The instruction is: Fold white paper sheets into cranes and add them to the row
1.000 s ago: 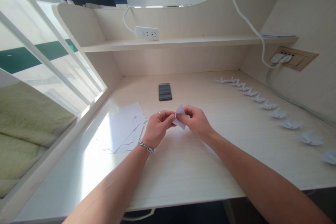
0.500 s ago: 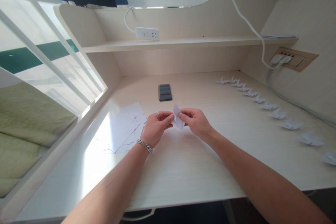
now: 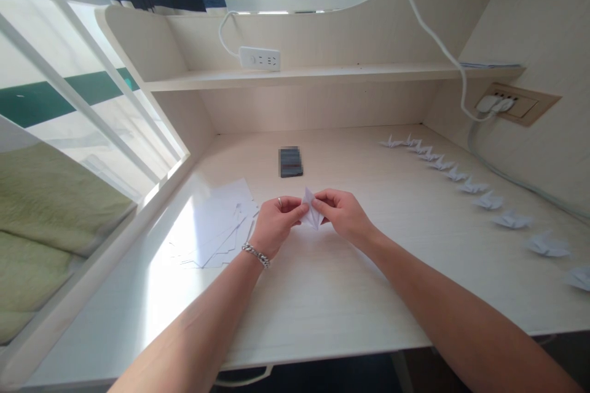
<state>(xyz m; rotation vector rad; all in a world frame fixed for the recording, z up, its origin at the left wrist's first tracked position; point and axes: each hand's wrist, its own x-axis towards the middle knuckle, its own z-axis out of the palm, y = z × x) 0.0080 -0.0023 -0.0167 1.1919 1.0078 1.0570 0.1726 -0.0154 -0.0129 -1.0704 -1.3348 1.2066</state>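
A small piece of folded white paper [image 3: 313,212], pointed at top and bottom, is held between both hands above the middle of the desk. My left hand [image 3: 278,221], with a ring and a chain bracelet at the wrist, pinches its left side between thumb and fingers. On the right side, the thumb and fingers of my right hand [image 3: 343,212] grip the same paper. Part of the paper is hidden behind the fingers. To the left of my left hand lie loose white paper sheets [image 3: 216,215], overlapping in a pile.
Several folded paper cranes [image 3: 488,200] stand in a row along the desk's right side. A dark phone-like object [image 3: 291,161], blurred, lies beyond the hands. A power strip [image 3: 259,59] sits on the shelf [image 3: 322,77]. A white cable [image 3: 433,37] runs to the wall socket [image 3: 523,104].
The folded paper has tilted a little and its top point sits slightly lower. Both hands keep their pinch, the fingers shifting only slightly.
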